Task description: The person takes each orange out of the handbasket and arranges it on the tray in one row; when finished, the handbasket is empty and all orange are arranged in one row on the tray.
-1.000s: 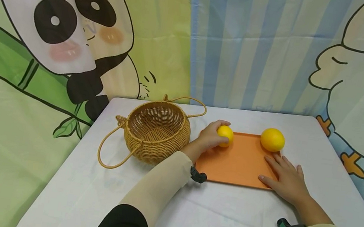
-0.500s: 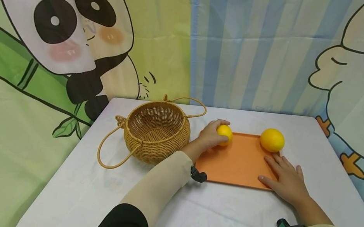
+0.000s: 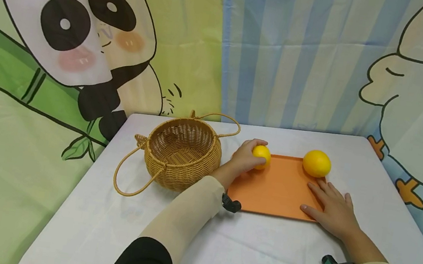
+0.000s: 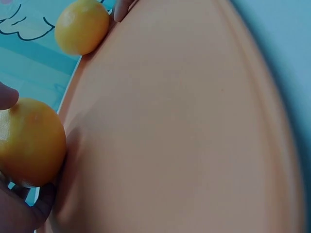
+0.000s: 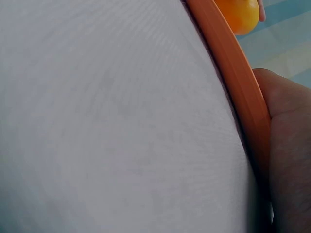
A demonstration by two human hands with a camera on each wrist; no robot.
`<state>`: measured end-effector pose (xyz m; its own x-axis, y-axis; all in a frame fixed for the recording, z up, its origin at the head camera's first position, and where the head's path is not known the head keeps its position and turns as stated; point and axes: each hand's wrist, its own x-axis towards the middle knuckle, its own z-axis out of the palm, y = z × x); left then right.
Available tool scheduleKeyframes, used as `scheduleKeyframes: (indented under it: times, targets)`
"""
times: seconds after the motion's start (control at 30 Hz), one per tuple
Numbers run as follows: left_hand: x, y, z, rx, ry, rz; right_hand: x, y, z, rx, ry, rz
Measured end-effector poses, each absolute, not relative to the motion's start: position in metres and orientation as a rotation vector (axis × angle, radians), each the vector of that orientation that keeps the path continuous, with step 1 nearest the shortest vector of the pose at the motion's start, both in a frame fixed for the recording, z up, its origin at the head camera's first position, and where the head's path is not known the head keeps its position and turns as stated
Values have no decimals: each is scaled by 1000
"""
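At the back left corner of an orange tray [image 3: 277, 187], my left hand [image 3: 244, 157] holds a round yellow citrus fruit [image 3: 262, 157] between thumb and fingers. The left wrist view shows the held fruit [image 4: 34, 143] low against the tray, with fingertips above and below it. A second yellow citrus fruit [image 3: 316, 163], slightly oval, sits at the tray's back right corner. My right hand [image 3: 333, 209] lies with fingers spread on the tray's right side, its fingertips just short of that second fruit. In the right wrist view the thumb [image 5: 286, 97] lies against the tray's rim.
A round wicker basket [image 3: 187, 183] with two looped handles stands left of the tray, close to my left forearm. White cloth covers the table [image 3: 258, 257]. A printed curtain [image 3: 281, 51] hangs behind the table's back edge.
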<state>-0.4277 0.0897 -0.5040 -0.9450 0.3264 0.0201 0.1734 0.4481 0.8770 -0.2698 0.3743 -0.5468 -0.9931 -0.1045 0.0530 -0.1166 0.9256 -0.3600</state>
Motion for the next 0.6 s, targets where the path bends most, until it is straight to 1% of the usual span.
scheduleKeyframes:
  times: [0.6]
  targets:
    - [-428,89,-506,446,2544,1527,-270,375,-548,187,-3041,568]
